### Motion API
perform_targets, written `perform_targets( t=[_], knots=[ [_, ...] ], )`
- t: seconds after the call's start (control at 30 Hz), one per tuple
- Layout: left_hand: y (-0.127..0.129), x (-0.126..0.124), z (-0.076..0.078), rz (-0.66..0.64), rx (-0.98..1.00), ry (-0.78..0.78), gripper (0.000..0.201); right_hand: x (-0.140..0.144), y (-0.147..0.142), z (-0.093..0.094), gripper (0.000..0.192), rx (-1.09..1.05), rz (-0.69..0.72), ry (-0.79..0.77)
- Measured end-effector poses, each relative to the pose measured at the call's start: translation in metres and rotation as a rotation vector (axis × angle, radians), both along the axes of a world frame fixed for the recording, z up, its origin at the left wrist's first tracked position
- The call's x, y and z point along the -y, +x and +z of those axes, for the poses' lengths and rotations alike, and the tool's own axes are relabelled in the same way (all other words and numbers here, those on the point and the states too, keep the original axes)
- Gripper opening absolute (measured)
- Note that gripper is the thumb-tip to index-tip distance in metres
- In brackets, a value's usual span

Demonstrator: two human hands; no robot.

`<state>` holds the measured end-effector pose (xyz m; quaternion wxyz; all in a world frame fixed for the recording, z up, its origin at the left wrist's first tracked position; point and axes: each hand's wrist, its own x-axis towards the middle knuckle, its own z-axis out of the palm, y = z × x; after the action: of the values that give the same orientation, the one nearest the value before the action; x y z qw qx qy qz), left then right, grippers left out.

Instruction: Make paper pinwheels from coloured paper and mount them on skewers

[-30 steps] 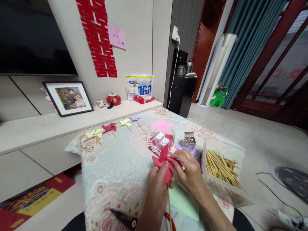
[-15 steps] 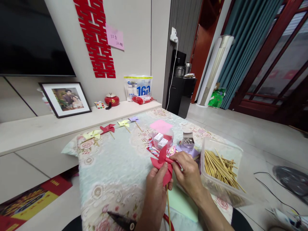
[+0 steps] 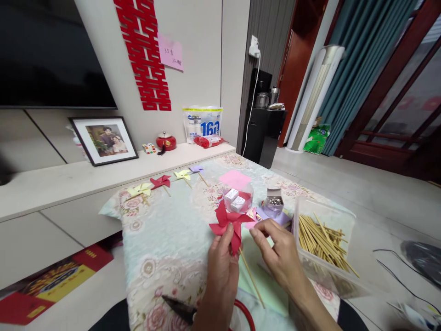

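Observation:
A red paper pinwheel [image 3: 229,219] on a thin wooden stick [image 3: 253,279] is pinched in my left hand [image 3: 223,262], with the thumb pressed near its centre. Just right of the blades is my right hand [image 3: 277,248], apart from the pinwheel. Its thumb and forefinger are drawn together, and nothing shows between them. Beneath my hands lie light green paper sheets [image 3: 270,287]. Scissors with black blades [image 3: 177,309] and a red handle [image 3: 246,315] lie partly hidden under my left forearm.
To the right stands a clear plastic bin [image 3: 344,280] of wooden sticks. Beyond my hands are a round clear container [image 3: 251,195] with small white boxes, an opened box of metal pins [image 3: 274,201] and pink paper [image 3: 235,178]. Several finished pinwheels [image 3: 161,181] lie at the table's far left edge.
My right hand has let go of the pinwheel's blade and moved slightly right. The pinwheel has turned in my left hand, and its stick now slants to the lower right.

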<state>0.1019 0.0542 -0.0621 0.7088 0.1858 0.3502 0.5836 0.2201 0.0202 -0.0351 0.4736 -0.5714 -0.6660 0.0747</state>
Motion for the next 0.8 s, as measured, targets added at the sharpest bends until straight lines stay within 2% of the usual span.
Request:
perform_targets(
  t=[0.13,0.23,0.3,0.47,0.67,0.8],
  knots=[
    [0.002,-0.002,0.0,-0.029,0.216,-0.071,0.029,-0.002,-0.007,-0.003,0.013,-0.016,0.09,-0.383],
    [0.003,-0.003,-0.001,0.011,0.201,-0.09,0.025,-0.006,-0.006,-0.012,0.011,-0.022,0.125,-0.496],
    [0.002,-0.002,-0.002,0.02,0.163,-0.082,0.023,-0.008,-0.004,-0.017,0.008,-0.014,0.136,-0.499],
    [-0.004,0.0,0.0,-0.049,0.09,-0.112,0.037,-0.007,0.001,-0.015,0.024,0.078,0.155,-0.453],
    [-0.023,-0.008,0.007,-0.038,-0.032,-0.116,0.041,-0.006,0.013,-0.009,0.021,0.306,-0.04,-0.374],
    [-0.037,-0.015,0.011,0.005,-0.106,-0.059,0.044,-0.004,0.012,-0.009,0.021,0.391,-0.09,-0.392]
  ],
)
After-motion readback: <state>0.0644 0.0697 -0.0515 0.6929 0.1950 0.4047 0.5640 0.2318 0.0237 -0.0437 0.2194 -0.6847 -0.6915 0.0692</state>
